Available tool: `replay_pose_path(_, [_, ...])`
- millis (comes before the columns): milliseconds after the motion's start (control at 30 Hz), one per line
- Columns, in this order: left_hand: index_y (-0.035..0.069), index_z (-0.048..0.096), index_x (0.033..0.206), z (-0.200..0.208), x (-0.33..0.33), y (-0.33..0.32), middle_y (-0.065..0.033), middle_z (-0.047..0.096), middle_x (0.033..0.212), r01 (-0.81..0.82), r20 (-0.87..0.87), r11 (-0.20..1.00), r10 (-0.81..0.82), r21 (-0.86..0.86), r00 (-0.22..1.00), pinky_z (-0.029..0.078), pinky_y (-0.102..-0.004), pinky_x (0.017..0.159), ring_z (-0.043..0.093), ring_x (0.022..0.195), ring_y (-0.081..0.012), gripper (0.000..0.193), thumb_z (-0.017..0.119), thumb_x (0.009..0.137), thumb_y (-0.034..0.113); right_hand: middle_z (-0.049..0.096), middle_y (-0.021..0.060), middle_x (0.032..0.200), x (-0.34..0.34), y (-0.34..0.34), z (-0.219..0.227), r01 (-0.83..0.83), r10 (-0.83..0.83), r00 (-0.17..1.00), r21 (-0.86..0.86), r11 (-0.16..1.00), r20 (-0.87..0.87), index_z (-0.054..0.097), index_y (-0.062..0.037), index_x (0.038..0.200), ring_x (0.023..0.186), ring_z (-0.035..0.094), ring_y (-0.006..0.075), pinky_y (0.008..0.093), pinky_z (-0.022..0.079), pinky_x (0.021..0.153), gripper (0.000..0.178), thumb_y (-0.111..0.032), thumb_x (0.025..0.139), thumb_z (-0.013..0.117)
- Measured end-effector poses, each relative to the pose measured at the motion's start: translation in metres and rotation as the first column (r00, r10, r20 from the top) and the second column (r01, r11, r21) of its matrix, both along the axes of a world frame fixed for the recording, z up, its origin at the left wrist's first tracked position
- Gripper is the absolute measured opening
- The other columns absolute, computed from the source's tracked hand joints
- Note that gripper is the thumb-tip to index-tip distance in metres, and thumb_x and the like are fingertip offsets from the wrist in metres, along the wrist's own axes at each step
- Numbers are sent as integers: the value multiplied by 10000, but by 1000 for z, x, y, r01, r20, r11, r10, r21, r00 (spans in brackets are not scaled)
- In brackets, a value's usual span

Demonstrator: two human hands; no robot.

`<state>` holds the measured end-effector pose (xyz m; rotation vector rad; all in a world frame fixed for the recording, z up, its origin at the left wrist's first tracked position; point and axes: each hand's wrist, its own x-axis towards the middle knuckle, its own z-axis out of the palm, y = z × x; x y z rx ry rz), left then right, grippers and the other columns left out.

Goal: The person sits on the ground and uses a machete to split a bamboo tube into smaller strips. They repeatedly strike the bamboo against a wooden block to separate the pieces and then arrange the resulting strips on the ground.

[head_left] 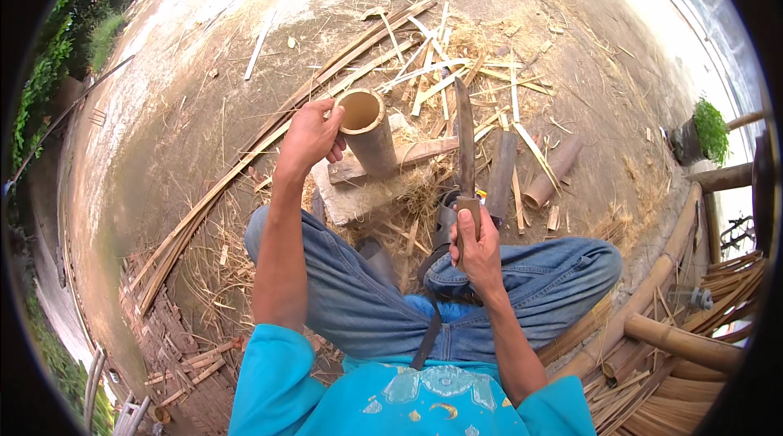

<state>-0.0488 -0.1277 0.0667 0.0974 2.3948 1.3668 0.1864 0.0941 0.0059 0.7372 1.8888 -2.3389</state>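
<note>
A hollow bamboo section (371, 146) stands upright in front of me, its round open end facing up. It rests on or against a wooden block (424, 150) over a pale stone slab (347, 199). My left hand (312, 132) is closed at the left side of the bamboo's rim, its fingers curled and partly hidden. In my right hand (479, 248) is a machete, gripped by its wooden handle (468, 209). The long dark blade (465, 130) points up and away, to the right of the bamboo and apart from it.
Two more bamboo sections (553, 172) (502, 171) lie to the right of the blade. Split strips (440, 61) and shavings litter the ground ahead. Long bamboo slats (220, 183) stretch along the left. Bamboo poles (677, 340) and bundled strips (730, 281) are at the right. A potted plant (708, 130) stands beyond.
</note>
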Motion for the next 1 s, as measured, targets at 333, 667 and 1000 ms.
replay_pose_path(333, [-33,608,1135,1,3,-4,-106,653,762,55,108,990,-69,128,992,570,-280,489,667,576,-155,453,507,1087,406,699,191,863,-55,-31,37,-150,238,964,497,855,-119,554,3,1224,785,711,306,407,523,701,380,-333,1050,590])
replay_pose_path(667, [-27,500,1193,-24,19,-13,-145,670,930,-62,113,983,43,170,993,576,-297,582,676,677,-173,599,439,1075,557,701,270,890,-91,-42,42,-208,361,925,637,742,-118,532,8,1175,872,705,455,500,520,730,340,-303,1046,579])
replay_pose_path(1000, [16,542,1148,-29,22,-14,-122,660,879,64,59,989,-73,134,996,548,-333,690,665,719,-191,559,350,1104,539,685,165,792,-79,-41,74,-92,275,914,508,856,-298,539,5,1138,696,681,226,390,516,629,367,-351,1058,583])
